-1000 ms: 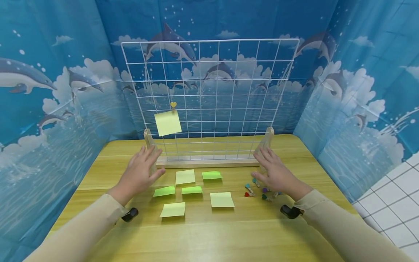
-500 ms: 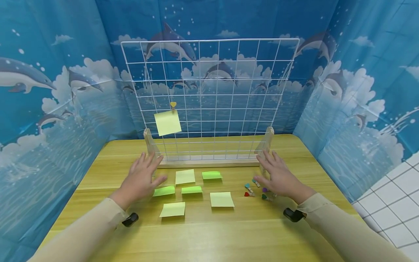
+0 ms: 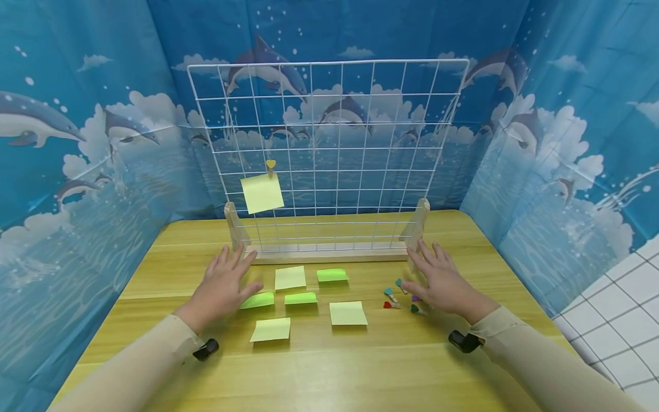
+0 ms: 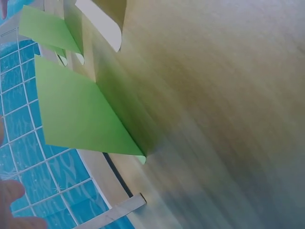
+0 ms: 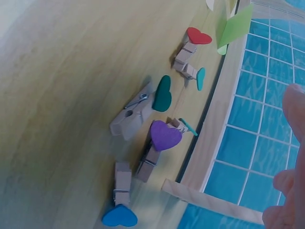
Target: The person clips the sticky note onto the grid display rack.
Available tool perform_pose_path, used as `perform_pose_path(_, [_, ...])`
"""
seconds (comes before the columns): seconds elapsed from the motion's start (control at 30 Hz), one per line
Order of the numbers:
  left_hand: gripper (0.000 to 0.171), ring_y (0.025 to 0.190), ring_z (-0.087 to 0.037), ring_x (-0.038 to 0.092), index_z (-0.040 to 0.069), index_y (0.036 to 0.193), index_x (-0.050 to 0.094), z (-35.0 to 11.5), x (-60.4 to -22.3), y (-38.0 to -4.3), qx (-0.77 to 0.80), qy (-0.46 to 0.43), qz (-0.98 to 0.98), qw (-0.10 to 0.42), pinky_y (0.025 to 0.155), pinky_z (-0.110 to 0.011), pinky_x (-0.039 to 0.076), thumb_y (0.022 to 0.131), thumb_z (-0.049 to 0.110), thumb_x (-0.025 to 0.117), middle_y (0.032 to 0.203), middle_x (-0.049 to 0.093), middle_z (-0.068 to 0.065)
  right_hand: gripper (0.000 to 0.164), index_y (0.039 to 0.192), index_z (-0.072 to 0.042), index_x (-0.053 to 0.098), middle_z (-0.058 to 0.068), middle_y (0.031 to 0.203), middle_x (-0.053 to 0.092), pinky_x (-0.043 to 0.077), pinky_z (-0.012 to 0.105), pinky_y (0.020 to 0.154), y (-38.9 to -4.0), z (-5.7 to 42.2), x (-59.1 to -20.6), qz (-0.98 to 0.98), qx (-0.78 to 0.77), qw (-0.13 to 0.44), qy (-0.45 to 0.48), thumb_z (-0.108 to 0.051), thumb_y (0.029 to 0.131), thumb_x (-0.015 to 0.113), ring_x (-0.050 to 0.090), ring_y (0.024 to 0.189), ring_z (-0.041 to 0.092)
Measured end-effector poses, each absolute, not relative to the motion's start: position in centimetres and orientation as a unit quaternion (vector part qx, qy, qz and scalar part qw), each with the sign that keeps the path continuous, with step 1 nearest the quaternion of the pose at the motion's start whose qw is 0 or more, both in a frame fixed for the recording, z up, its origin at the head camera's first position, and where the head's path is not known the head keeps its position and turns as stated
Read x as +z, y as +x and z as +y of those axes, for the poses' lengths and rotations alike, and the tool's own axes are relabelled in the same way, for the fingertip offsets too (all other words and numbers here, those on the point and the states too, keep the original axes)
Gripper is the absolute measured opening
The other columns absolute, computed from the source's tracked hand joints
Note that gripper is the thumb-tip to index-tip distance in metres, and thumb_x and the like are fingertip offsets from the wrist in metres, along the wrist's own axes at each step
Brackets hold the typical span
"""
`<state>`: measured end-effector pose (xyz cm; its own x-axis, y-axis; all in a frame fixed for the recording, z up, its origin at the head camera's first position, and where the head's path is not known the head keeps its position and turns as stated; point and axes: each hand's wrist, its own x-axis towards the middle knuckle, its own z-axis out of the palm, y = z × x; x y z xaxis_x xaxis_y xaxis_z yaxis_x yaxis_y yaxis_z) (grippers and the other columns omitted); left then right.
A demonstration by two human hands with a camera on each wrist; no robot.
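My left hand (image 3: 220,289) is spread over the left of the table, fingers straight and holding nothing, its thumb near a green sticky note (image 3: 258,300). On the right, my right hand (image 3: 444,281) is likewise spread and holds nothing. Beside and partly under it lie several small wooden clothespins with hearts, among them a red-heart clothespin (image 3: 391,305), a purple-heart clothespin (image 5: 164,136) and a blue-heart clothespin (image 5: 122,186). Between the hands lie more notes: a yellow sticky note (image 3: 290,278), another yellow note (image 3: 348,313) and a bright green note (image 3: 332,275).
A white wire grid (image 3: 337,123) stands on a wooden base (image 3: 329,253) behind the notes. One yellow note (image 3: 262,193) hangs on its left part from a yellow-heart clothespin (image 3: 270,166). Blue dolphin curtains (image 3: 92,240) surround the wooden table (image 3: 319,372).
Both hands have drawn slightly back toward me and a little to the right, fingers still spread. The notes, clothespins and grid stay where they were.
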<state>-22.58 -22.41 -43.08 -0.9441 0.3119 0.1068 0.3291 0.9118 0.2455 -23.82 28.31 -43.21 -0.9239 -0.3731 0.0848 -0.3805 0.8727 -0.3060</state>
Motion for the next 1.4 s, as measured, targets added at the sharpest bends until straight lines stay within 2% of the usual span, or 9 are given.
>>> perform_pose_path(0.43, [0.083,0.158,-0.059,0.005,0.014,0.167,0.031,-22.5,-43.9,-22.4,-0.138,-0.158,-0.978,0.02,0.125,-0.074,0.007,0.104,0.063,0.054,0.175,0.013,-0.025,0.09,0.167,-0.005,0.026,0.03,0.174,0.008,0.009,0.081,0.118,-23.6,28.8,-44.0,-0.97,0.147,0.017,0.193,-0.055,0.102,0.064,0.003,0.155,0.066])
perform_pose_path(1.07, [0.082,0.158,-0.059,0.003,0.017,0.168,0.029,-22.7,-44.6,-22.0,-0.142,-0.154,-0.978,-0.006,0.124,-0.075,0.008,0.104,0.064,0.051,0.175,0.013,-0.024,0.089,0.167,-0.005,0.026,0.034,0.171,0.013,0.009,0.081,0.118,-23.4,29.3,-44.8,-0.972,0.153,0.007,0.178,-0.049,0.102,0.067,0.005,0.154,0.066])
perform_pose_path(1.4, [0.074,0.158,-0.06,0.006,0.014,0.166,0.034,-22.5,-44.9,-21.8,-0.143,-0.153,-0.978,-0.002,0.124,-0.075,0.01,0.106,0.05,0.058,0.173,0.018,-0.027,0.088,0.166,-0.002,0.029,0.035,0.171,0.014,0.01,0.08,0.119,-23.1,29.5,-45.0,-0.971,0.159,0.0,0.178,-0.049,0.102,0.067,0.006,0.154,0.066])
